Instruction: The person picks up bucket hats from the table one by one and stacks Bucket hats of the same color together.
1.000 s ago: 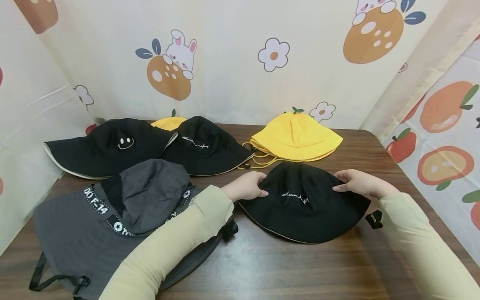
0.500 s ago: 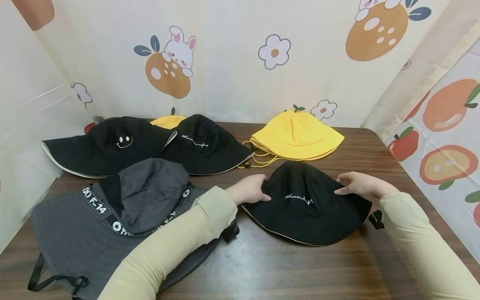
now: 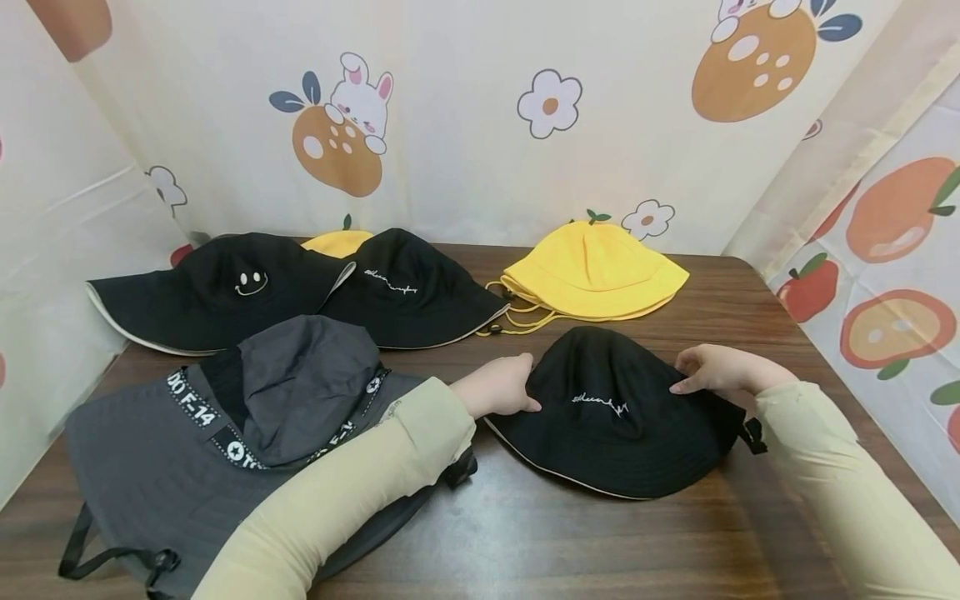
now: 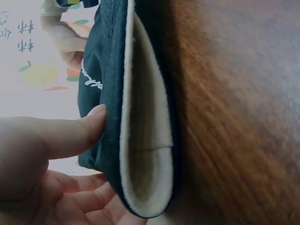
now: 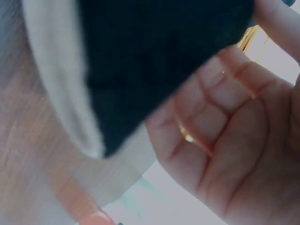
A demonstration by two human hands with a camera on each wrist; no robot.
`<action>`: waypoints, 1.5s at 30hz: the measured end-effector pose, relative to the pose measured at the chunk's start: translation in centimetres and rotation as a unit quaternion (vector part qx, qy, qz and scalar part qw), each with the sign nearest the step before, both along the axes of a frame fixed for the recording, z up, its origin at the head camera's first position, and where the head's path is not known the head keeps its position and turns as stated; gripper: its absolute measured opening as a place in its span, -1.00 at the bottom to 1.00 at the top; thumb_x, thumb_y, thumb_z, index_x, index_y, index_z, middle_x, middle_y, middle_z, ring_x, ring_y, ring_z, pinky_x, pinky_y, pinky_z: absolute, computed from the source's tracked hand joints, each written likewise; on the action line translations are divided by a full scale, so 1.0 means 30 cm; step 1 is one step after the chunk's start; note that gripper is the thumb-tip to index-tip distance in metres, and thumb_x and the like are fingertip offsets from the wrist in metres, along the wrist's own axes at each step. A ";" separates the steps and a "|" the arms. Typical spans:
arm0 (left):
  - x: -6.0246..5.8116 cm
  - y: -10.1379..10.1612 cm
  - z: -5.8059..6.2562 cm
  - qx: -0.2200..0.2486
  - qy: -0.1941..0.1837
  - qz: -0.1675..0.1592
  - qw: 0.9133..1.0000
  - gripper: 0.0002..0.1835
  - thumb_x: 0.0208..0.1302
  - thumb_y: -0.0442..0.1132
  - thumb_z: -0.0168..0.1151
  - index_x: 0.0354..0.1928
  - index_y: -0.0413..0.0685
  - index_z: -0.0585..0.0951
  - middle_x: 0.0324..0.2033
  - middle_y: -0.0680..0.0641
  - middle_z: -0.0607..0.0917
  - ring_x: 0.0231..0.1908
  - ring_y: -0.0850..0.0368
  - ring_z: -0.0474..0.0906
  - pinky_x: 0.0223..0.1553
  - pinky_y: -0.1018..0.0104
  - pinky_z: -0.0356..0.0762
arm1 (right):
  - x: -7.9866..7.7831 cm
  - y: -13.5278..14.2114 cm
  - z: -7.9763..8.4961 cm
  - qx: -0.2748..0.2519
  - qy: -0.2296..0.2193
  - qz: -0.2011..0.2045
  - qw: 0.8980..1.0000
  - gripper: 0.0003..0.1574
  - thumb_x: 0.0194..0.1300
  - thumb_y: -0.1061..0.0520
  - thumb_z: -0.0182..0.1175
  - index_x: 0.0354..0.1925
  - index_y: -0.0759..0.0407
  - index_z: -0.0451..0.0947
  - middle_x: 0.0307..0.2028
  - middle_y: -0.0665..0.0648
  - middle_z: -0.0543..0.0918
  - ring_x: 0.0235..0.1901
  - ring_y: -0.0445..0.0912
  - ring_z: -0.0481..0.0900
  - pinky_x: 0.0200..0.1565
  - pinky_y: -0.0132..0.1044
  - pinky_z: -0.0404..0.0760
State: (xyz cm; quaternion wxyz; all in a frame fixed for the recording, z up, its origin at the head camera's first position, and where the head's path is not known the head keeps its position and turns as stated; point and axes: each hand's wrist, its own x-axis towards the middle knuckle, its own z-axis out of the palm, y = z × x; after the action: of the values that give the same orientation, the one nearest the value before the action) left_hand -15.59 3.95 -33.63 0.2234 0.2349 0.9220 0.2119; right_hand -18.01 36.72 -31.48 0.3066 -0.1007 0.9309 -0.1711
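A black bucket hat (image 3: 600, 450) with white script and a pale brim edge sits at the right of the table. My left hand (image 3: 497, 387) grips its left side, thumb on the front. On the opposite side my right hand (image 3: 723, 369) holds it, thumb in front and fingers behind. The left wrist view looks along the folded brim of the hat (image 4: 110, 122), whose cream lining shows, with the left thumb (image 4: 75, 136) pressed against the dark cloth. In the right wrist view the right palm (image 5: 248, 140) lies beside the dark brim; the fingertips are hidden behind it.
A large grey hat (image 3: 172, 483) with a lettered band and strap lies under my left forearm. Behind it are a black smiley hat (image 3: 202, 308), another black script hat (image 3: 420, 308) and a partly hidden yellow hat (image 3: 337, 245). A yellow hat (image 3: 592, 275) with cords sits at the back right.
The black hat between my hands has shifted slightly to the right and nearer to me, both hands keeping hold of it. The other hats have stayed in place.
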 end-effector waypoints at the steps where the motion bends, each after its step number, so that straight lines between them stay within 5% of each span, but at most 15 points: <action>1: 0.002 -0.001 0.002 -0.002 -0.001 0.000 1.000 -0.28 0.21 -0.10 0.30 0.30 -0.33 0.27 0.23 -0.24 0.45 0.22 -0.03 0.42 0.23 0.20 0.35 | 0.000 -0.002 0.004 0.001 0.000 -0.004 1.000 -0.38 0.19 0.01 0.29 -0.05 0.53 0.42 -0.06 0.47 0.51 -0.14 0.13 0.50 -0.11 -0.01 0.53; 7: 0.016 -0.023 0.032 -0.006 -0.010 0.010 1.000 -0.28 0.28 -0.04 0.22 0.35 -0.27 0.21 0.24 -0.22 0.45 0.20 -0.01 0.44 0.20 0.19 0.39 | 0.016 -0.040 0.052 0.006 0.066 -0.021 0.998 -0.33 0.31 -0.13 0.13 0.05 0.46 0.42 -0.11 0.36 0.59 -0.18 0.07 0.57 -0.16 -0.01 0.55; 11: 0.032 -0.052 0.058 0.000 0.007 0.018 1.000 -0.31 0.31 0.02 0.16 0.33 -0.22 0.26 0.19 -0.22 0.48 0.14 -0.01 0.46 0.15 0.15 0.42 | 0.042 -0.106 0.087 -0.018 0.131 -0.039 0.991 -0.47 0.35 -0.15 0.08 -0.02 0.28 0.50 -0.14 0.25 0.63 -0.17 0.06 0.55 -0.15 0.00 0.52; 18: 0.069 -0.088 0.066 0.034 0.021 0.029 0.999 -0.39 0.33 0.02 0.13 0.29 -0.19 0.35 0.16 -0.20 0.51 0.11 -0.01 0.49 0.12 0.14 0.45 | 0.104 -0.228 0.091 -0.097 0.145 -0.025 0.984 -0.63 0.38 -0.05 0.09 -0.10 0.23 0.52 -0.31 0.11 0.67 -0.33 -0.10 0.56 -0.23 -0.23 0.51; 29: 0.096 -0.177 0.110 0.115 0.050 0.035 0.992 -0.60 0.34 -0.05 0.13 0.11 -0.12 0.52 -0.14 -0.06 0.64 -0.14 0.10 0.55 -0.05 0.19 0.50 | 0.137 -0.306 0.052 -0.133 0.128 0.024 0.983 -0.73 0.37 -0.02 0.10 -0.13 0.14 0.53 -0.41 0.01 0.62 -0.36 -0.15 0.56 -0.25 -0.26 0.51; 34: 0.068 -0.294 0.166 0.172 0.076 0.081 0.979 -0.69 0.34 -0.10 0.12 0.01 -0.10 0.57 -0.21 -0.04 0.67 -0.23 0.11 0.56 -0.13 0.20 0.51 | 0.134 -0.317 0.053 -0.135 0.118 0.033 0.983 -0.72 0.37 -0.01 0.10 -0.11 0.15 0.52 -0.39 0.02 0.62 -0.35 -0.14 0.55 -0.24 -0.24 0.50; 38: 0.008 -0.442 0.196 0.206 0.091 0.131 0.966 -0.69 0.37 -0.14 0.07 0.02 -0.17 0.56 -0.11 -0.16 0.67 -0.14 0.01 0.58 -0.09 0.14 0.49 | 0.139 -0.317 0.056 -0.135 0.113 0.038 0.984 -0.72 0.38 0.01 0.09 -0.09 0.17 0.52 -0.37 0.01 0.62 -0.33 -0.15 0.55 -0.21 -0.22 0.52; 41: -0.050 -0.576 0.216 0.238 0.056 0.187 0.952 -0.61 0.42 -0.14 -0.01 0.12 -0.27 0.47 0.01 -0.27 0.59 -0.04 -0.02 0.57 -0.01 0.20 0.50 | 0.139 -0.315 0.052 -0.136 0.110 0.041 0.984 -0.72 0.38 0.01 0.08 -0.09 0.17 0.53 -0.37 0.01 0.61 -0.33 -0.14 0.56 -0.21 -0.22 0.53; 45: -0.114 -0.763 0.228 0.263 0.006 0.268 0.927 -0.42 0.45 -0.01 -0.12 0.29 -0.35 0.26 0.05 -0.23 0.52 -0.11 0.29 0.55 -0.01 0.44 0.50 | 0.137 -0.315 0.040 -0.141 0.096 0.045 0.984 -0.71 0.39 0.02 0.08 -0.08 0.19 0.52 -0.37 0.02 0.61 -0.33 -0.14 0.56 -0.19 -0.22 0.54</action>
State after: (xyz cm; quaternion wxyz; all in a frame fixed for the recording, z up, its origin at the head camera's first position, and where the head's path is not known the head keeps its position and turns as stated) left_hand -19.01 -18.93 -26.77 0.0829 0.0310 0.8633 0.4969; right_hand -13.91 27.28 -30.28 0.2058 -0.2004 0.9172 -0.2763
